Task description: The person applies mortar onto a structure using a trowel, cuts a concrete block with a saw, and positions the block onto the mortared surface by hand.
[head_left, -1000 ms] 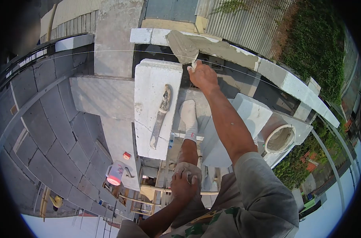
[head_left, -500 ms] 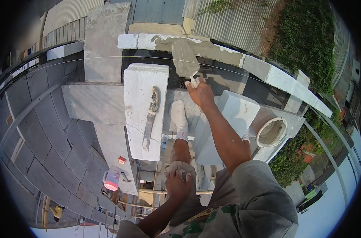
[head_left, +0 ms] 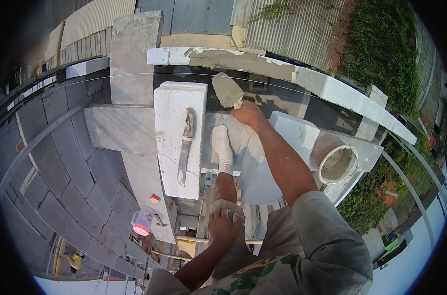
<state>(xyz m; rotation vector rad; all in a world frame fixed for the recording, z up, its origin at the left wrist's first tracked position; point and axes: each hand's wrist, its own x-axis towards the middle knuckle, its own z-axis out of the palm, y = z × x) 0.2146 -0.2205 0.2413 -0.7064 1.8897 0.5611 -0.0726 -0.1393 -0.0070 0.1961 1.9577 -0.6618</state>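
Observation:
My right hand (head_left: 248, 114) grips a trowel (head_left: 227, 90) by its handle, its blade smeared with grey mortar. The blade is over the dark gap, just short of a white block course (head_left: 321, 83). A layer of wet mortar (head_left: 238, 61) covers part of that course. Palm down, my left hand (head_left: 222, 225) rests on my bent knee with fingers spread, holding nothing. Left of my socked foot (head_left: 221, 142), a long-bladed tool (head_left: 186, 145) with a worn handle lies on a large white block (head_left: 172, 132). To the right stands a mortar bucket (head_left: 325, 148).
A thin string line (head_left: 135, 73) crosses near the block course. A pale block (head_left: 282, 162) stands beside my right arm. At lower left are a plastic jug (head_left: 144, 217) and a small red object (head_left: 154, 198). Far below, a person in yellow (head_left: 75, 262) is visible.
The trowel has come back off the mortar layer toward me and its blade now appears shorter and tilted. My left hand stays on the knee. The view has shifted slightly.

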